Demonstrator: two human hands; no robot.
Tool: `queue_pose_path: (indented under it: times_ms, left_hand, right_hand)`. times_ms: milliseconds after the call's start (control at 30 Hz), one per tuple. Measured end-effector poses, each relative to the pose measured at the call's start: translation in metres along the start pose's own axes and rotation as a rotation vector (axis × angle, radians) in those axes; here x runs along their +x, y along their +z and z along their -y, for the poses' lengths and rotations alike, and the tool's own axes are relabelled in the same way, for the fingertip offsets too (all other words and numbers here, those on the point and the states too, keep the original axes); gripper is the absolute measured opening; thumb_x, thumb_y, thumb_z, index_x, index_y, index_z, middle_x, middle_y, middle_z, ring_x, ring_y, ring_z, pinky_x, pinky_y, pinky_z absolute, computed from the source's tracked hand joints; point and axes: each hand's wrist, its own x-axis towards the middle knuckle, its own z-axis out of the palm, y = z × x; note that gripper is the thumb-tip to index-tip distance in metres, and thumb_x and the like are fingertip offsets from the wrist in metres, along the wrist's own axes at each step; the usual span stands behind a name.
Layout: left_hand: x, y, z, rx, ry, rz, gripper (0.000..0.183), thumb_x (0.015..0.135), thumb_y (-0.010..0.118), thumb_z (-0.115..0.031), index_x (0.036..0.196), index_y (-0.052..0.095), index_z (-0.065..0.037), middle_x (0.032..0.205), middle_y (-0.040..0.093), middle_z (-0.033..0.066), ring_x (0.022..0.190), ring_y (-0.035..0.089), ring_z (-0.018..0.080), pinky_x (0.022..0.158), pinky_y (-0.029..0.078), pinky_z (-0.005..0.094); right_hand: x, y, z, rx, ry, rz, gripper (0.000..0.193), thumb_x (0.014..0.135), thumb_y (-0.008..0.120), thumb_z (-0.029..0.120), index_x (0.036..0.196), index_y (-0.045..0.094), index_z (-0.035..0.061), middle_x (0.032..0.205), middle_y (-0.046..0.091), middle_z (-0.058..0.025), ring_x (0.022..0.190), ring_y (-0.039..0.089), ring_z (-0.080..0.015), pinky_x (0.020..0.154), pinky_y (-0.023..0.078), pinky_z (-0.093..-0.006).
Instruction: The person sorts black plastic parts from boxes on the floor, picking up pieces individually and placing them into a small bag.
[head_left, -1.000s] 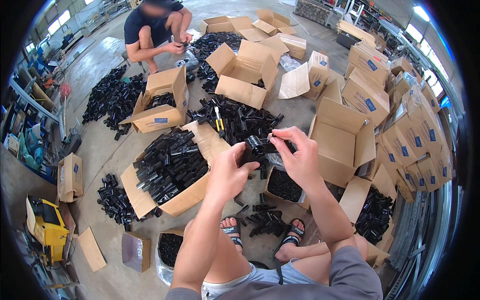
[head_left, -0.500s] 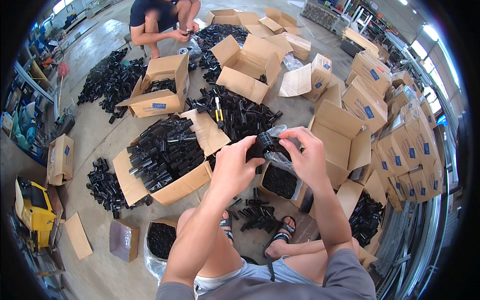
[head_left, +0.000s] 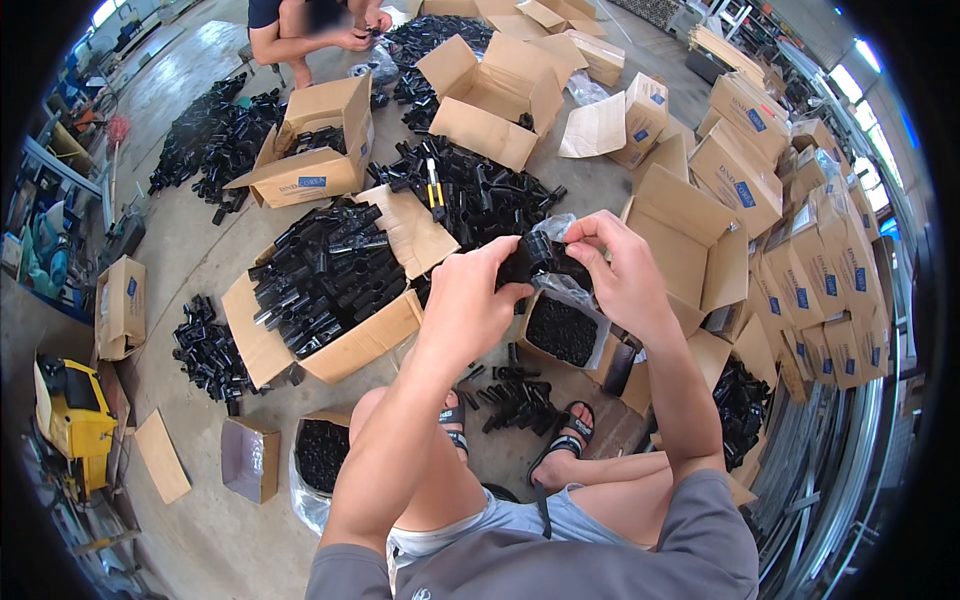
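Out in front of me, my left hand (head_left: 472, 298) is closed on a black pipe fitting (head_left: 541, 252), gripping it from the left between thumb and fingers. My right hand (head_left: 632, 275) is at the fitting's right side, fingers pinched together. Whatever sits between those fingertips is too small and dark to make out. Below the hands stands a small carton (head_left: 604, 338) lined with clear plastic and full of small black parts (head_left: 560, 330). A large heap of black fittings (head_left: 500, 205) lies just beyond, with a yellow-and-black tool (head_left: 434, 188) on top.
An open carton (head_left: 368, 335) of black fittings stands at left; an empty open carton (head_left: 690, 235) is at right. Stacked cartons (head_left: 815, 270) fill the far right. Loose black pieces (head_left: 520, 405) lie between my feet. Another person (head_left: 305, 45) works at the far left.
My right hand's fingertips have moved up and slightly right, from the fitting's side toward its upper right edge. The fitting has shifted slightly right and up with my left hand still on it.
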Motion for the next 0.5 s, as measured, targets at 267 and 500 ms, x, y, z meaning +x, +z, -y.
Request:
queue_pose_path:
  times_ms: [267,500]
  left_hand:
    - [0.003,0.003,0.001,-0.047,0.006,0.024,0.042,0.078,0.079,-0.006,0.118,0.067,-0.002,0.097,0.074,0.0191,0.086,0.071,0.0331,0.076,0.053,0.0381]
    - [0.005,0.005,0.003,-0.028,0.012,0.029,0.043,0.078,0.079,-0.006,0.118,0.067,-0.002,0.096,0.074,0.0187,0.081,0.071,0.031,0.074,0.052,0.0373]
  right_hand:
    - [-0.002,0.001,-0.01,0.154,0.083,-0.006,0.007,0.093,0.063,0.002,0.099,0.063,-0.0031,0.09,0.063,-0.0143,0.082,0.065,-0.0253,0.077,0.051,-0.0345]
    - [0.005,-0.009,-0.009,0.01,-0.015,0.091,0.006,0.092,0.061,-0.002,0.098,0.062,-0.0035,0.092,0.062,-0.0165,0.083,0.063,-0.0306,0.076,0.051,-0.0373]
